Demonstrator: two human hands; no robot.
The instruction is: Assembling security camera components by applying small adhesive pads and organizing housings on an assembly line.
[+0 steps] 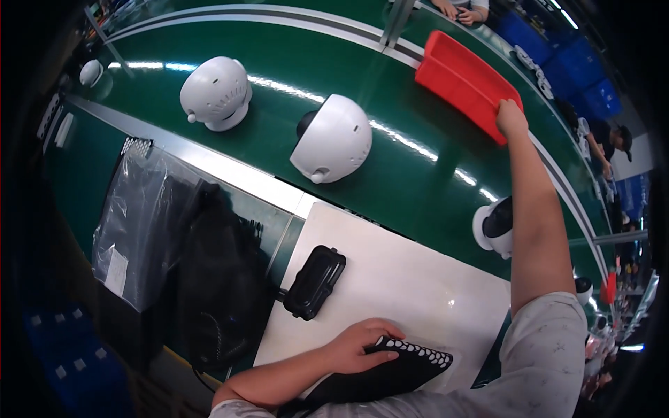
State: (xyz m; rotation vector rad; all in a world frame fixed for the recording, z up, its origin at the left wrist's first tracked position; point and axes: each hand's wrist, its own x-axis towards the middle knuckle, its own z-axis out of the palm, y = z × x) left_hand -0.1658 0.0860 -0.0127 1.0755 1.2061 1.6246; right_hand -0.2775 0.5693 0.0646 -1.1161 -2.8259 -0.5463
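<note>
My right arm reaches far out over the green conveyor belt [411, 188], and my right hand [512, 120] is closed on the near right end of a red plastic tray [463, 80]. The tray tilts across the belt's far rail; its inside looks bare. Close to my body, my left hand [364, 346] is closed on the left end of a flat black piece [390, 373] with white oval spots along its top edge. What this piece is, I cannot make out. A shallow black plastic case [315, 282] lies on the white board [418, 279] beyond my left hand.
White rounded camera-like devices [217, 90] [334, 139] stand on the belt, another [495, 226] partly behind my right forearm. Left of the board lie a clear plastic bag [143, 216] and a dark bag [223, 279]. A metal post [396, 24] rises at the far rail. Other people work beyond.
</note>
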